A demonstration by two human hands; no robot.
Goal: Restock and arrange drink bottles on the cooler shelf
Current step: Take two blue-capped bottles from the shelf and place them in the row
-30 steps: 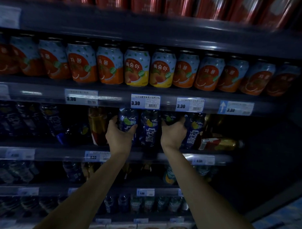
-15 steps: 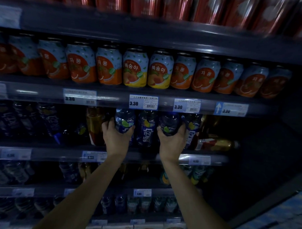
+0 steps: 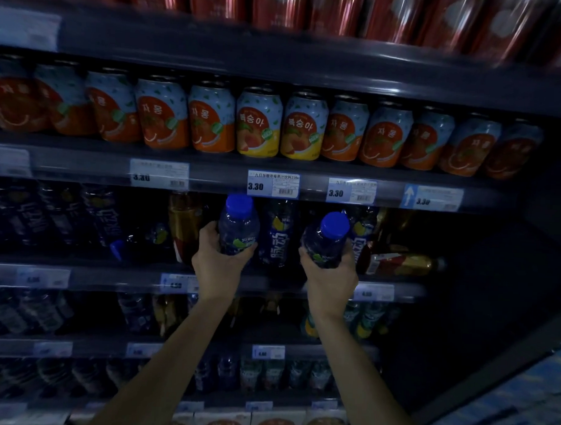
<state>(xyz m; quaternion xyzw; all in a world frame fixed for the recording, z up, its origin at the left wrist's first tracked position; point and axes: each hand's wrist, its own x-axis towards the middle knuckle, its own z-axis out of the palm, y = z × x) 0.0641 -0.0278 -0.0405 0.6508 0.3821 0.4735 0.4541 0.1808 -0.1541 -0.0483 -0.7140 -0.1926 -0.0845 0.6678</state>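
The left hand (image 3: 218,261) is gripping a rounded blue-capped plastic bottle (image 3: 239,230), the right hand (image 3: 329,277) its three-o'clock twin (image 3: 324,245); both are newly tilting outward.

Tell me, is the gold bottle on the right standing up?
Tipped over: the gold bottle lies on its side, cap pointing right.

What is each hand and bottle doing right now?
left hand, gripping the left blue-capped bottle
right hand, gripping the right blue-capped bottle
left blue-capped bottle, capped, tilted
right blue-capped bottle, capped, tilted
amber bottle, lying on its side
fruit cans, upright, in a row
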